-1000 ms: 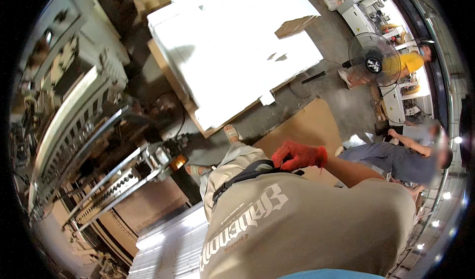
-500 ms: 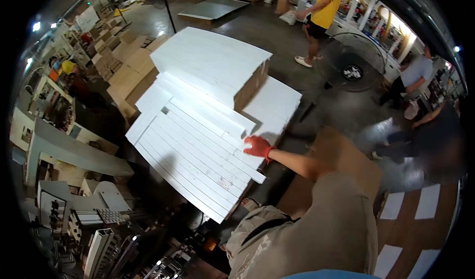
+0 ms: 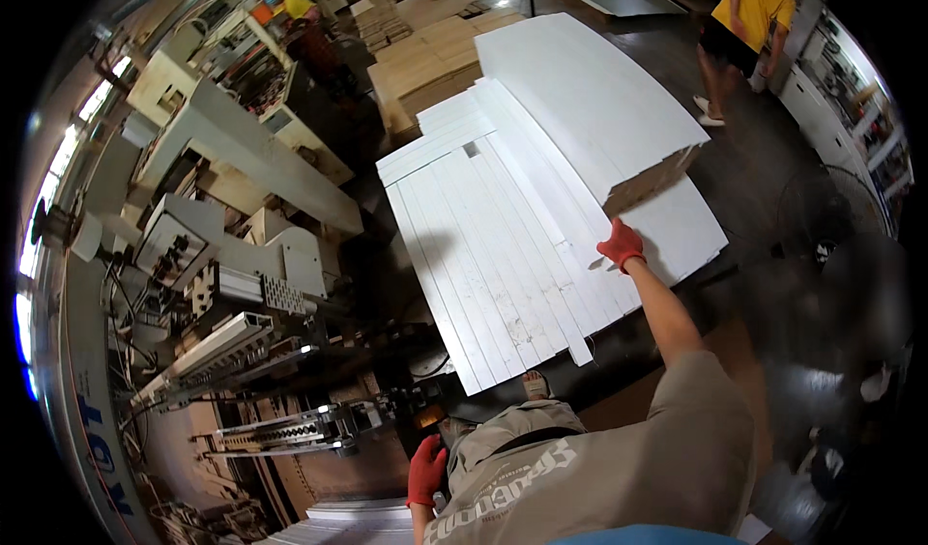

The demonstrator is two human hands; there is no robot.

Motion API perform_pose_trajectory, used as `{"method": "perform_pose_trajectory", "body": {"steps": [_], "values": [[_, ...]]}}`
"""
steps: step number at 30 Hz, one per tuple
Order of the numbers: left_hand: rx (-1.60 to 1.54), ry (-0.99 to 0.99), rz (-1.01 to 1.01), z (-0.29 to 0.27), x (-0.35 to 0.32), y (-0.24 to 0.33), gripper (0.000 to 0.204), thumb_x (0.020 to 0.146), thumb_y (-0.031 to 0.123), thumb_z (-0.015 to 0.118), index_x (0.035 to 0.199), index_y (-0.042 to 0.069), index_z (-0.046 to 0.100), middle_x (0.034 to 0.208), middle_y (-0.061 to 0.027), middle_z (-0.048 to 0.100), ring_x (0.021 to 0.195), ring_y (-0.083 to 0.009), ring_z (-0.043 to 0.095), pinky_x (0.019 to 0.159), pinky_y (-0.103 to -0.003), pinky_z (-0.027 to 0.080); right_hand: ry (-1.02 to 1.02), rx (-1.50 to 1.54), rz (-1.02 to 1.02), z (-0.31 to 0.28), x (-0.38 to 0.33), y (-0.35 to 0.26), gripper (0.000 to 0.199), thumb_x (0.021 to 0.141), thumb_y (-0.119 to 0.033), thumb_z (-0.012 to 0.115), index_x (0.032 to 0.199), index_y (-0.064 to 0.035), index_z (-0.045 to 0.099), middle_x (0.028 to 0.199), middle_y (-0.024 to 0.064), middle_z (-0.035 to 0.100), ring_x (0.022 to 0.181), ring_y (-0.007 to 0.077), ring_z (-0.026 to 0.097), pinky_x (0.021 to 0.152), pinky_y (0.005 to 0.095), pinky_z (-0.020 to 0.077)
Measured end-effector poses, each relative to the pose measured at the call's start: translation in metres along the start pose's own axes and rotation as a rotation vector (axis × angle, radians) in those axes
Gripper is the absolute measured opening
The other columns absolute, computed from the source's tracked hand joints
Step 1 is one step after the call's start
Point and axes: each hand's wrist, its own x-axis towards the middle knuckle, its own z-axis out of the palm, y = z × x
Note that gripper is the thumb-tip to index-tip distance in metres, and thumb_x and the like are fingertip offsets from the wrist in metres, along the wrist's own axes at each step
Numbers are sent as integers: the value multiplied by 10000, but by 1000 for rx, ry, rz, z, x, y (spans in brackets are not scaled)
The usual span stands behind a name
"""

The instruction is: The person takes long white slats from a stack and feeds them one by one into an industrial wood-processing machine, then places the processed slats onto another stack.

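My right hand (image 3: pixel 622 244), in a red glove, reaches over a broad stack of long white boards (image 3: pixel 483 265). Its thumb and forefinger are apart, and it rests at the boards near the lower corner of a taller white stack (image 3: pixel 590 91). No board is clearly gripped in it. One narrow white strip (image 3: pixel 581 350) juts past the near edge of the lower boards. Low in the view, my left hand (image 3: pixel 425 473), also red-gloved, hangs beside my body next to the machine. How its fingers are bent is hard to make out.
A machine with a metal rail (image 3: pixel 280 439) stands at the left, with white boards (image 3: pixel 358 511) low beside it. Brown stacked panels (image 3: pixel 435 62) lie behind the white stack. A person in a yellow shirt (image 3: pixel 759 9) stands at the far right, and a fan (image 3: pixel 826 212) is nearer.
The view has swung left, bringing more of the machine and my left hand into sight. My right hand has shifted along the boards toward the corner of the taller stack.
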Motion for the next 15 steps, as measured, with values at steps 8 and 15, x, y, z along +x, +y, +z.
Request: {"method": "perform_pose_trajectory", "body": {"steps": [8, 15], "values": [[-122, -84, 170, 14, 55, 88, 521, 880, 139, 639, 1345, 33, 429, 1211, -119, 571, 1048, -164, 553, 904, -292, 443, -338, 733, -203, -5, -80, -61, 812, 718, -295, 758, 1296, 123, 369, 1189, 275, 549, 1136, 360, 533, 989, 402, 418], [-359, -258, 308, 47, 163, 203, 807, 853, 185, 687, 1467, 56, 178, 1345, -180, 444, 1128, -230, 498, 937, -348, 446, 29, 601, -368, 51, -242, -132, 904, 705, -318, 793, 1364, 81, 320, 1321, 284, 454, 1259, 369, 439, 1045, 399, 364]]}}
